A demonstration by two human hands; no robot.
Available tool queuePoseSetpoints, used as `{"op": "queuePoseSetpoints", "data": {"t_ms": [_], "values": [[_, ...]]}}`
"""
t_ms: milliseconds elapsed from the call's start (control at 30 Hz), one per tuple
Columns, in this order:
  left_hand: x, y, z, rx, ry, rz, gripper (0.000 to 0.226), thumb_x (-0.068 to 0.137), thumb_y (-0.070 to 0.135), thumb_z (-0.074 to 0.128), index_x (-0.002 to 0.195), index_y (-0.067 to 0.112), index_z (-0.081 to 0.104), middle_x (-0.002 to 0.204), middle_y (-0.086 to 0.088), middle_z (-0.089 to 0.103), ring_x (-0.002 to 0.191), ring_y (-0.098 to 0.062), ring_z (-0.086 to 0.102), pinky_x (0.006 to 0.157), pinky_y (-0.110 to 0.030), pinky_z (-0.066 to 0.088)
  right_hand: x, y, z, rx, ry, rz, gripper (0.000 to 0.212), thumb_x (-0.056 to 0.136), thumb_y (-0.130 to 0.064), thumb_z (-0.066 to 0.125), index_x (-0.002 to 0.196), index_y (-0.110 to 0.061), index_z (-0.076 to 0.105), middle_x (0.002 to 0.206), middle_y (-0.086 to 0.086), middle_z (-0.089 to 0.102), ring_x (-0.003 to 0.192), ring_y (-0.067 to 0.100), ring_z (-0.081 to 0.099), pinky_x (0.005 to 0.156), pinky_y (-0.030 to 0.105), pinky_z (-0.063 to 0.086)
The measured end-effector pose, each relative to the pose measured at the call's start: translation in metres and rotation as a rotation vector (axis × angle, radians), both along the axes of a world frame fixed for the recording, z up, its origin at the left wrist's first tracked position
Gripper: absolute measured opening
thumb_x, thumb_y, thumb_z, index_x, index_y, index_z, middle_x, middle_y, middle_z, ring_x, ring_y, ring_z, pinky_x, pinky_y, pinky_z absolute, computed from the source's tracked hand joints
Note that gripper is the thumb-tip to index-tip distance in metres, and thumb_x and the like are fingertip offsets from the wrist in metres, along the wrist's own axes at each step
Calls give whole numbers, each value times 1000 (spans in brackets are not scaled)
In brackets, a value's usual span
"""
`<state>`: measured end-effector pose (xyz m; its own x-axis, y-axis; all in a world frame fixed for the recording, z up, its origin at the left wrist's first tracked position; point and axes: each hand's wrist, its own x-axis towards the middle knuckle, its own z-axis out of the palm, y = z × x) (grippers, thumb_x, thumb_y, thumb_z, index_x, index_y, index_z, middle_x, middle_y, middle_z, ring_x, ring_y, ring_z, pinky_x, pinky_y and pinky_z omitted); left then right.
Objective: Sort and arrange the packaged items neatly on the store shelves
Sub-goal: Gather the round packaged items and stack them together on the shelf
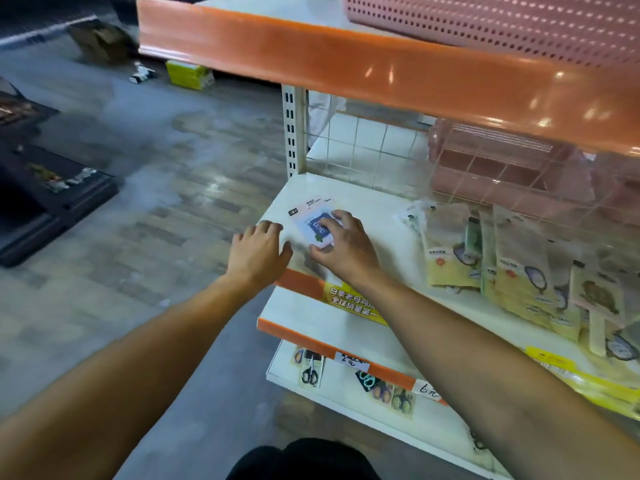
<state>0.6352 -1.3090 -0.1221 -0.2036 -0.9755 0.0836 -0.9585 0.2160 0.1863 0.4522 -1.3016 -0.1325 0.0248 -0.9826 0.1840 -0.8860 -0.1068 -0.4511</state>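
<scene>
Right hand [346, 242] pinches a small pink carded packet [313, 220] lying flat at the left end of the white middle shelf [388, 216]. Left hand [258, 249] rests beside it, fingers loosely bent, holding nothing. Risk: packet sits near the left edge; a nudge could slide it off, well apart from the carded packs [485, 258] on the right.

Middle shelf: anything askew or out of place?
Yes. The small packet under the right hand lies alone at the shelf's left end, turned at an angle to the front edge, apart from the overlapping packets on the right. Boxes also sit on the floor.
</scene>
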Motion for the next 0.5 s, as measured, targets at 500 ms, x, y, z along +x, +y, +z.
{"op": "queuePoseSetpoints", "data": {"t_ms": [500], "values": [[18, -11, -7, 0, -6, 9, 44, 95, 42, 43, 131, 18, 48, 135, -5, 51, 120, -32, 50, 95, -44, 38, 15, -24, -23, 94, 55, 18, 66, 79, -51, 67, 136, -19, 53, 149, 4, 40, 136, 27, 36, 112, 37, 30]]}}
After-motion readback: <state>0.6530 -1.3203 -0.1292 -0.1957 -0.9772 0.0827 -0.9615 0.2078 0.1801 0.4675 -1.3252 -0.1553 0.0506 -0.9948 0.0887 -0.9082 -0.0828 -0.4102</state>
